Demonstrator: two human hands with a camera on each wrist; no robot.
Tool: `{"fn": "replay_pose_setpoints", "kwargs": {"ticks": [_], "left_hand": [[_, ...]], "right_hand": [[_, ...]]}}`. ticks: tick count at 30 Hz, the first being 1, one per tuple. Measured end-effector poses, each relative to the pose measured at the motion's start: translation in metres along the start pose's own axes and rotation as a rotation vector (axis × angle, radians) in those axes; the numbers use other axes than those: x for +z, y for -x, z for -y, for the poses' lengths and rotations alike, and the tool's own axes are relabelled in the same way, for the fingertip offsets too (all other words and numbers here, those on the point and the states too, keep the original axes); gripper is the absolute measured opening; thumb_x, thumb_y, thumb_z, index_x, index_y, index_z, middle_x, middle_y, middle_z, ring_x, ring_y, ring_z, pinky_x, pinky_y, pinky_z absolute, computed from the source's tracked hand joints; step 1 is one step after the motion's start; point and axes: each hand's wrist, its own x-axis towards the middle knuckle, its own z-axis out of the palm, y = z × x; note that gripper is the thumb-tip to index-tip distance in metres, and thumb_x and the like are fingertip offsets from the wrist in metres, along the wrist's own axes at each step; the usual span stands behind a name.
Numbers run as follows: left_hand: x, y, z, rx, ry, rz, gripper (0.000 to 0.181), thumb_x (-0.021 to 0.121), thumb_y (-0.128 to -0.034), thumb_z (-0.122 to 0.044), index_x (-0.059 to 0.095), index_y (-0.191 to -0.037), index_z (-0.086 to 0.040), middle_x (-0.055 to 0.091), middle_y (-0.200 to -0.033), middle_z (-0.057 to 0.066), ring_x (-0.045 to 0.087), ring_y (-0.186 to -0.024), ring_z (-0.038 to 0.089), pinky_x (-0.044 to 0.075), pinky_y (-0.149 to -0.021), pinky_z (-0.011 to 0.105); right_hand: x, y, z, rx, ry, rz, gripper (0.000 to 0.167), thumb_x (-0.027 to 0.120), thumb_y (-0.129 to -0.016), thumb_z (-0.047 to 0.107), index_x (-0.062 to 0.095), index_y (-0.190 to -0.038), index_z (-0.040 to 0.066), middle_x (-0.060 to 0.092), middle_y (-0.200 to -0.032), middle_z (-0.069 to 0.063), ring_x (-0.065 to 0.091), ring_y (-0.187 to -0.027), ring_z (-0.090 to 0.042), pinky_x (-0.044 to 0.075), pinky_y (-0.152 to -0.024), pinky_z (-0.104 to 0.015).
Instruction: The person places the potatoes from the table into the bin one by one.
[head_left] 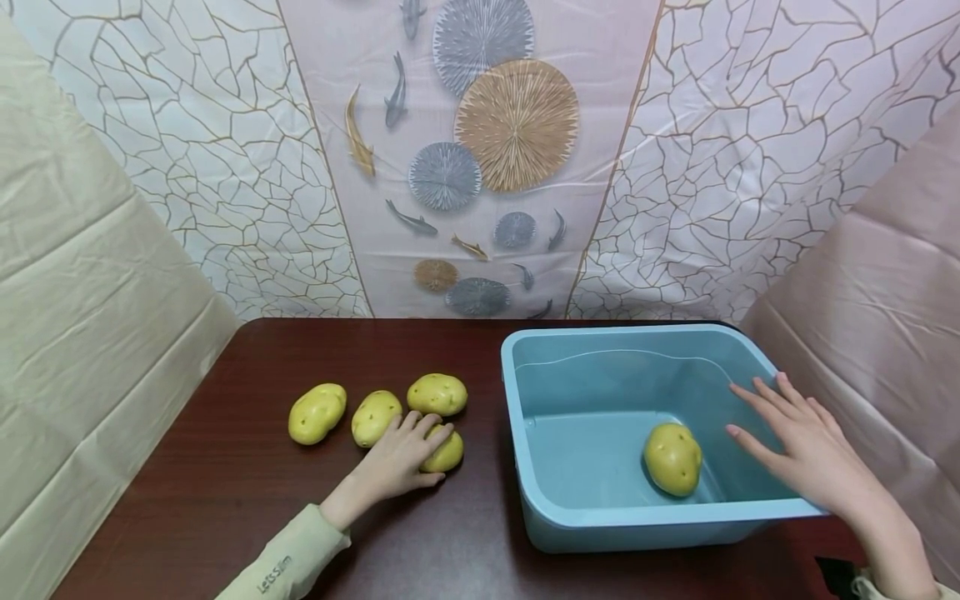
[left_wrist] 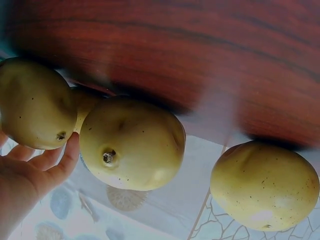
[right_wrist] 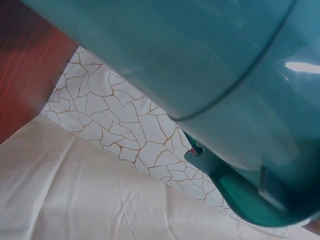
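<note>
My left hand grips a yellow potato on the table, fingers over its top and thumb on the near side. In the left wrist view, the fingers curve behind that potato. Close by lie a second potato, beside the fingers, and a third potato just behind. Another potato sits apart at the left. Spread over the right rim of a blue plastic basin, my right hand has its fingers extended inside. One potato rests on the basin's floor.
The dark red-brown wooden table carries everything. Behind it hangs a patterned cloth, with pale cloth along the left and pinkish cloth along the right. The basin's high outer wall fills much of the right wrist view.
</note>
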Motion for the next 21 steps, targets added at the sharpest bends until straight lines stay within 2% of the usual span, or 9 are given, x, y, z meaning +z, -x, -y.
{"fn": "replay_pose_setpoints", "kwargs": {"ticks": [9,21], "left_hand": [[0.0013,0.0007,0.0006,-0.010,-0.007,-0.011,0.063,0.068,-0.0708,-0.045,0.053,-0.122,-0.012,0.053,-0.115,0.007,0.048,-0.096,0.026,0.042,-0.077,0.043],[-0.0004,0.0041,0.0009,-0.021,0.006,-0.017,0.063,0.068,-0.0697,-0.046,0.054,-0.121,-0.012,0.053,-0.114,0.008,0.048,-0.096,0.027,0.041,-0.079,0.044]], "right_hand": [[0.0008,-0.0002,-0.0004,0.001,0.016,-0.008,0.059,0.051,-0.088,0.037,0.038,-0.133,0.002,0.029,-0.134,-0.036,-0.013,-0.137,-0.029,-0.013,-0.104,-0.055],[0.0003,-0.0005,-0.0003,0.007,0.009,-0.002,0.059,0.051,-0.088,0.037,0.037,-0.134,0.003,0.028,-0.135,-0.035,-0.013,-0.137,-0.029,-0.014,-0.104,-0.055]]}}
